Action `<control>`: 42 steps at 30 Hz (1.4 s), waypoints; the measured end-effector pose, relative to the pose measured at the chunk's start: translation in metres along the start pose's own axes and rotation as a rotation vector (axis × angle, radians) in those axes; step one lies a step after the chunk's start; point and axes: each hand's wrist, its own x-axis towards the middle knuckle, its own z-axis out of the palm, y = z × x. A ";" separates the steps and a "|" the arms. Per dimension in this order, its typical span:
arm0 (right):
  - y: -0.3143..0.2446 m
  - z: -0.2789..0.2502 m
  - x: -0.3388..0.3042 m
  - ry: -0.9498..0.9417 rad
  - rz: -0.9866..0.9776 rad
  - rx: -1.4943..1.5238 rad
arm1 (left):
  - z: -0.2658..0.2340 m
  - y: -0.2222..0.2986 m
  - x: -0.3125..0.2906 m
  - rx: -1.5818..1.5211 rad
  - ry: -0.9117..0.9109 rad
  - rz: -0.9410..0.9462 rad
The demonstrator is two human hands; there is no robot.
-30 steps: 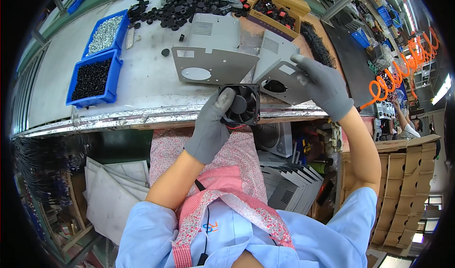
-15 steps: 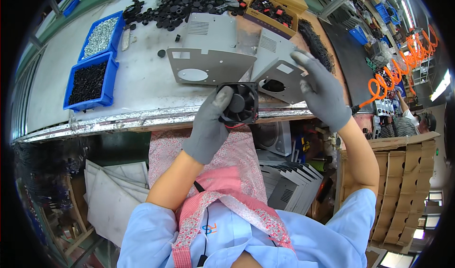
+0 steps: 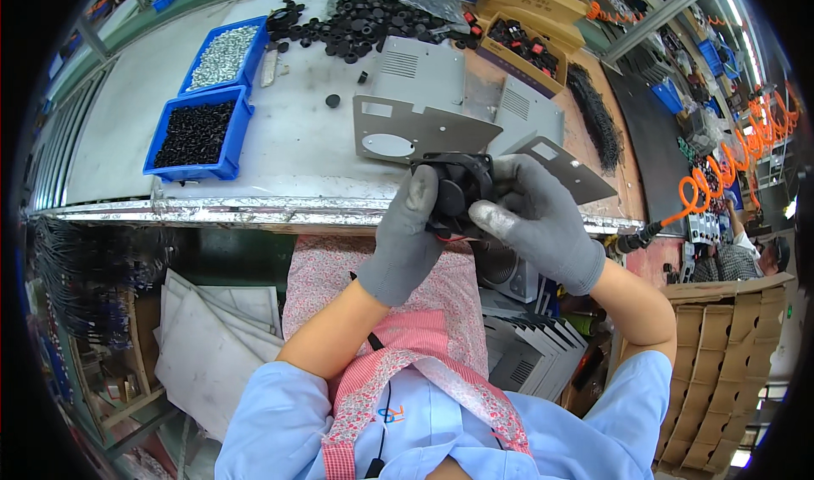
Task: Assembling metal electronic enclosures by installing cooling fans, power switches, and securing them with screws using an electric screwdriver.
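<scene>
A square black cooling fan (image 3: 456,193) is up in front of me over the table's front edge, its red wire hanging below. My left hand (image 3: 400,236), in a grey glove, grips its left side with the thumb on the front. At the fan's right side, my gloved right hand (image 3: 543,226) closes on it with thumb and fingers. Behind the fan stands a bent grey metal panel (image 3: 428,126) with an oval hole and vent slots. A second grey panel (image 3: 530,117) leans to its right, partly hidden by my right hand.
To the left sit two blue bins, one of silver screws (image 3: 224,56), the other of small black parts (image 3: 199,136). Black round caps (image 3: 373,18) lie heaped at the back beside a cardboard box (image 3: 526,52). An orange coiled hose (image 3: 721,170) hangs at right.
My right hand has left the second panel and come left onto the fan. The left hand still holds the fan, which is now turned somewhat. The whole view has shifted slightly.
</scene>
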 end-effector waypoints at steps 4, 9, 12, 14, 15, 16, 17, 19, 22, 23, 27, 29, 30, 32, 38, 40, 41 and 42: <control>-0.023 0.006 0.006 0.053 -0.328 -0.352 | -0.003 0.009 -0.009 0.237 -0.032 0.203; -0.035 0.000 0.062 0.207 -0.777 -0.646 | 0.005 0.047 -0.007 0.463 0.195 0.131; -0.028 0.001 0.111 0.167 -0.593 -0.718 | 0.004 0.058 0.005 0.466 0.181 0.235; -0.025 -0.001 0.136 0.085 -0.376 -0.718 | 0.003 0.061 0.009 0.477 0.210 0.256; -0.022 0.000 0.146 0.019 -0.240 -0.665 | -0.001 0.061 0.008 0.497 0.231 0.257; -0.014 -0.002 0.161 -0.028 -0.199 -0.713 | -0.003 0.062 0.007 0.516 0.254 0.259; -0.001 -0.004 0.175 -0.076 -0.153 -0.758 | -0.005 0.062 0.005 0.516 0.254 0.253; 0.008 -0.001 0.186 -0.205 -0.110 -0.772 | -0.012 0.063 -0.006 0.513 0.278 0.242; 0.020 -0.002 0.194 -0.386 -0.135 -0.672 | -0.026 0.059 -0.027 0.643 0.288 0.142; 0.029 -0.009 0.198 -0.405 -0.140 -0.633 | -0.034 0.054 -0.030 0.634 0.257 0.069; 0.015 -0.006 0.185 -0.439 -0.063 -0.619 | -0.056 0.065 -0.042 0.750 0.281 0.087; 0.006 -0.005 0.173 -0.339 -0.053 -0.623 | -0.071 0.090 -0.044 0.911 0.301 0.194; 0.003 -0.006 0.171 -0.347 -0.043 -0.617 | -0.081 0.105 -0.042 1.081 0.389 0.286; -0.002 -0.012 0.169 -0.353 -0.018 -0.600 | -0.104 0.147 -0.034 1.737 0.504 0.653; -0.004 -0.017 0.163 -0.376 -0.149 -0.599 | -0.145 0.250 -0.026 2.395 0.778 0.111; -0.013 -0.009 0.172 -0.334 -0.075 -0.607 | -0.145 0.253 -0.017 2.519 0.814 -0.112; -0.027 0.001 0.172 -0.305 -0.017 -0.599 | -0.145 0.254 -0.013 2.538 0.806 -0.183; -0.037 0.008 0.170 -0.268 0.039 -0.593 | -0.141 0.252 -0.007 2.555 0.793 -0.245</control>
